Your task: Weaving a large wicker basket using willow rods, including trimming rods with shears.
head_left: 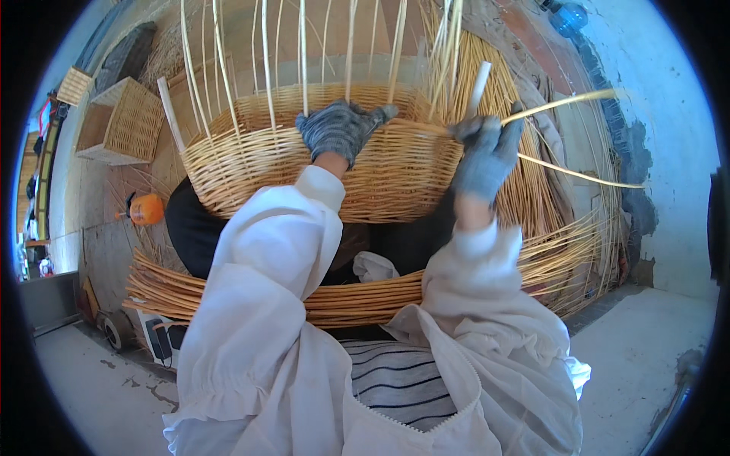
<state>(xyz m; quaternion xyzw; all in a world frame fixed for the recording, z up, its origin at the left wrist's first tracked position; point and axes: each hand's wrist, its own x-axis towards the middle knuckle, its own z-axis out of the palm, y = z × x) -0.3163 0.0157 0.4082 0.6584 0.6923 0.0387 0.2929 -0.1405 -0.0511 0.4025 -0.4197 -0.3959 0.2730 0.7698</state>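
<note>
A half-woven wicker basket [266, 167] rests in front of me, tilted, with upright stakes [268, 68] rising from its rim. My left hand [337, 134], in a grey glove, is closed over the near rim at the middle, its thumb pointing right. At the basket's right corner my right hand [487, 156], gloved the same way, is closed on a willow rod [563, 104] that sticks out to the right. A thinner rod [582, 175] also runs out to the right, below that hand. A pale corner post [478, 87] stands just behind the right fingers.
Across my lap lies a bundle of brown rods [365, 305]. A large pile of willow rods [525, 186] covers the floor at right, near a blue wall [673, 152]. At left are a finished wicker basket [134, 121], an orange container [146, 209] and a small wheel [117, 330].
</note>
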